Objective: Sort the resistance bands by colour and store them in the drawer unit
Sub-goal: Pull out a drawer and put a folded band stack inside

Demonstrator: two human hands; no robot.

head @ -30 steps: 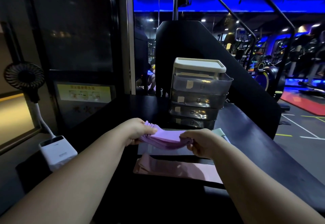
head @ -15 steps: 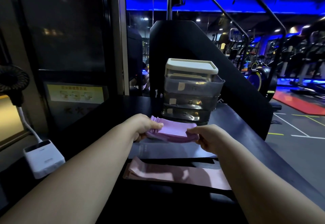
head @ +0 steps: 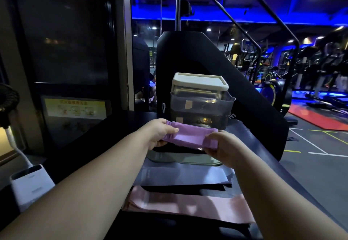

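You hold a stack of purple bands (head: pixel 190 137) with both hands. Your left hand (head: pixel 160 132) pinches one end and your right hand (head: pixel 222 145) pinches the other end. The stack is just above the bottom drawer (head: pixel 184 158), which sticks out from the drawer unit (head: pixel 201 104). It is too dark to tell what is in that drawer. The upper drawers are pushed in, and what they hold is not clear. Grey bands (head: pixel 180 176) and pink bands (head: pixel 188 204) lie flat on the table (head: pixel 116 126), nearer to you.

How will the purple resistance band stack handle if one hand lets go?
The purple resistance band stack, pinched by left hand and right hand, would probably droop: thin flat layers. Its stepped ends suggest layers may slide apart.
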